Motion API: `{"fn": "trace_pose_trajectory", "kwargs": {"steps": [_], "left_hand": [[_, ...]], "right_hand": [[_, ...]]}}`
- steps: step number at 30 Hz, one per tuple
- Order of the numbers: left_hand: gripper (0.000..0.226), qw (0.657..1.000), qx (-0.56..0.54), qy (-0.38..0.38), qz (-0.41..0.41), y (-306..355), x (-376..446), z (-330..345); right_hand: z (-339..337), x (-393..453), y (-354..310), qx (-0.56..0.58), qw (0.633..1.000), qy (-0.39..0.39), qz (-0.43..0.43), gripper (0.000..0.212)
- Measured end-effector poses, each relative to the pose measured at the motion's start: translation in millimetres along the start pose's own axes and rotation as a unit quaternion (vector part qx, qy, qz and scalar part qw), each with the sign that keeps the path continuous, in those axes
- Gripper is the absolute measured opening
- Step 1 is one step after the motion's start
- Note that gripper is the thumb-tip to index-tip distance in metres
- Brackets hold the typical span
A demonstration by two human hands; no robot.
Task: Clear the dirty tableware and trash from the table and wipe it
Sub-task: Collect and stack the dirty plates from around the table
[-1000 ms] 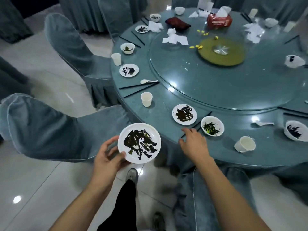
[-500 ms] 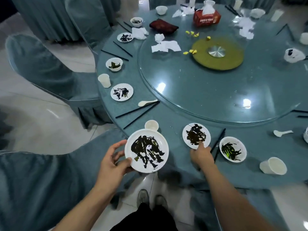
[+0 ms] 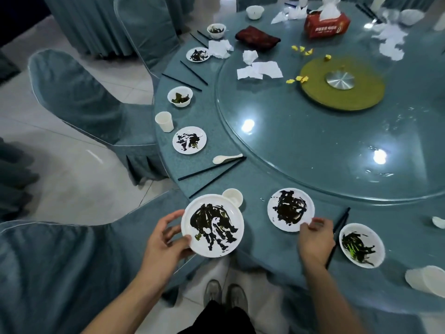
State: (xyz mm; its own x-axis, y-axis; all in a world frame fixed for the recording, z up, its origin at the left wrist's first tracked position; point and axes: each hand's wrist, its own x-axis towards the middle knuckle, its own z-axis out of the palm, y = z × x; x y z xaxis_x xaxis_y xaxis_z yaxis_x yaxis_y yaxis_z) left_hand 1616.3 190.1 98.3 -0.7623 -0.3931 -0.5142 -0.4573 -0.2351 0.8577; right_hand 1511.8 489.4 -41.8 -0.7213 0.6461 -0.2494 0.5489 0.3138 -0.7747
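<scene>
My left hand [image 3: 166, 239] grips a white plate smeared with dark sauce [image 3: 213, 225] by its left rim, held above the near edge of the round blue table [image 3: 265, 174]. My right hand [image 3: 315, 239] pinches the near rim of a second dirty plate [image 3: 290, 209] that lies on the table. A dirty white bowl [image 3: 361, 245] with greens sits just right of that hand, with black chopsticks [image 3: 339, 225] between them. A small white cup [image 3: 233, 197] stands behind the held plate.
Along the left edge lie another dirty plate [image 3: 189, 140], a paper cup [image 3: 164, 121], a bowl [image 3: 180, 96], a white spoon [image 3: 226, 159] and chopsticks [image 3: 212, 172]. Crumpled napkins [image 3: 260, 69], a red tissue box [image 3: 327, 26] and a dark red cloth [image 3: 257, 39] lie on the glass turntable [image 3: 337, 141]. Covered chairs [image 3: 79, 97] flank me.
The view has drawn closer to the table. My right hand went from the table edge to the second plate's near rim and now pinches it. My left hand keeps its plate.
</scene>
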Motion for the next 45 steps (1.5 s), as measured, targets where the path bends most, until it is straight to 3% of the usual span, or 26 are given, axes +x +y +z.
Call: {"fn": "trace_pose_trajectory", "kwargs": {"steps": [5,9,14,20,26,31,37,45], "left_hand": [[0.057,0.999,-0.024,0.02,-0.008,-3.9,2.8,1.7],[0.057,0.998,-0.053,0.04,-0.01,-5.8,-1.4,-2.1],[0.056,0.994,-0.085,0.065,0.012,-5.3,-12.2,-27.3],[0.053,0.98,-0.163,0.107,0.044,-6.7,-34.1,-94.4],[0.049,0.96,-0.223,0.147,0.081,-9.3,-61.8,-199.3],[0.04,0.958,-0.211,0.174,0.084,-12.0,-91.6,-298.9],[0.053,0.96,-0.162,0.202,0.103,-17.1,-121.2,-430.1],[0.054,0.956,-0.169,0.213,0.105,-2.7,-93.4,-514.4]], "right_hand": [[-21.1,-18.3,-44.2,0.133,0.991,-0.018,-0.004,0.04],[-22.9,-49.1,-92.7,0.205,0.968,-0.14,-0.041,0.036],[14.6,-107.6,-125.0,0.149,0.923,-0.33,-0.13,0.034],[51.6,-194.0,-147.7,0.074,0.867,-0.388,-0.304,0.035],[83.1,-304.9,-161.3,0.077,0.807,-0.49,-0.319,0.039],[111.4,-403.5,-156.5,0.049,0.791,-0.508,-0.338,0.035],[148.5,-532.3,-156.1,0.051,0.764,-0.529,-0.365,0.036],[205.4,-585.9,-178.0,-0.04,0.743,-0.465,-0.48,0.032]]}}
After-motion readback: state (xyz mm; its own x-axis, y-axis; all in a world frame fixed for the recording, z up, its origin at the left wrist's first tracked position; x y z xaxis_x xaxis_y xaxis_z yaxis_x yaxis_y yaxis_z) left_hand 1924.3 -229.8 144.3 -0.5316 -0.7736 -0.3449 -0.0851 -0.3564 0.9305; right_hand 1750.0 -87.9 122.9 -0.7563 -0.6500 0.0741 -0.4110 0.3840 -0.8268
